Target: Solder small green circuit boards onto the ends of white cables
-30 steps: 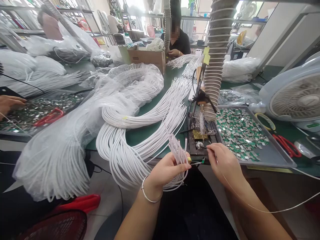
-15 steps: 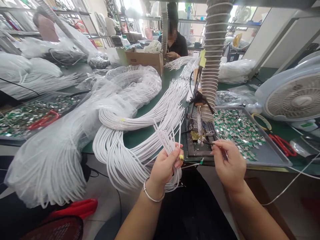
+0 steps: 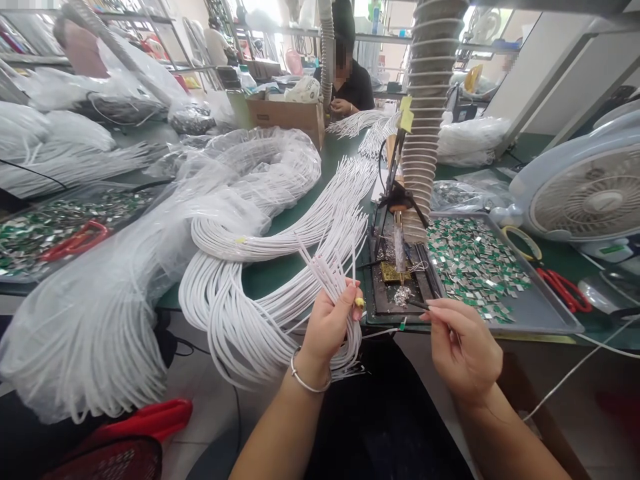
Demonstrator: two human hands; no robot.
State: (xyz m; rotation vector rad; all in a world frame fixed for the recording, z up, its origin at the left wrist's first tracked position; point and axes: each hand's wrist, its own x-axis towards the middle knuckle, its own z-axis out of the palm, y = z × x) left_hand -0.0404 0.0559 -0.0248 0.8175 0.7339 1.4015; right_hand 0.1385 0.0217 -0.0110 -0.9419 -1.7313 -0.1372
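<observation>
My left hand (image 3: 333, 320) is closed around a bundle of white cables (image 3: 325, 277), their cut ends fanning up past the thumb. Something yellow shows at its fingertips. My right hand (image 3: 465, 347) pinches dark, thin tweezers (image 3: 419, 305), which point left toward a small heap of silvery solder bits (image 3: 401, 296). Above that heap a soldering iron (image 3: 399, 243) is fixed tip-down on a stand, by a yellowish pad (image 3: 393, 271). At the bench edge, between my hands, a small green circuit board (image 3: 403, 325) sits on the end of a white cable.
Long white cable bundles (image 3: 270, 240) curve across the bench at left, beside bagged cables (image 3: 100, 320). On the right are a tray (image 3: 550, 320) of small circuit boards, red-handled scissors (image 3: 565, 290) and a fan (image 3: 595, 193). A ribbed hose (image 3: 433, 100) hangs ahead; a person (image 3: 350, 87) sits opposite.
My right hand has moved slightly down and right, drawing the tweezers from under the iron's tip; the solder heap now shows. My left hand still holds the cables, slightly higher in view.
</observation>
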